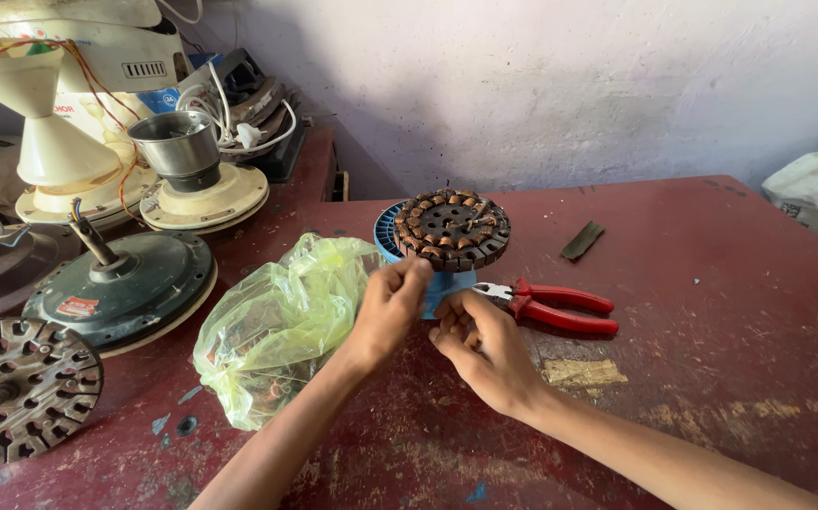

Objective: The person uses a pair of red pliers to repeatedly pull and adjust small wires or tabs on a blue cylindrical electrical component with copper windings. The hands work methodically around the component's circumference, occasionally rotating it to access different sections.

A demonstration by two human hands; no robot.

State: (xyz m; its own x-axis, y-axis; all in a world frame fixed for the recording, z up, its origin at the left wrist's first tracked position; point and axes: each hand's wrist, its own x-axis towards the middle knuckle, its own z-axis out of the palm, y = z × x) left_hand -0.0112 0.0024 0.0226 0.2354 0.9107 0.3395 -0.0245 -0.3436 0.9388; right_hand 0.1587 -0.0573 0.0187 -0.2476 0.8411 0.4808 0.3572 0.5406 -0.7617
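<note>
round copper-wound stator (452,228) on its blue plastic stand (445,280) | sits just past both sets of fingertips | left hand (389,308) pinching the blue bit | right hand (480,342) curled, grip unclear, about equally near

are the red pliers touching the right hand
Apart. The head view shows a strip of bare red table between the right hand and the red pliers, whose jaw tips point toward the hand's knuckles.

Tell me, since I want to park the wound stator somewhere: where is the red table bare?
Bare: the red table right of the red-handled pliers, out to the dark strip, and the near edge between both forearms. Crowded: the left side, with the yellow-green plastic bag, the fan motor housing and the slotted disc.
</note>
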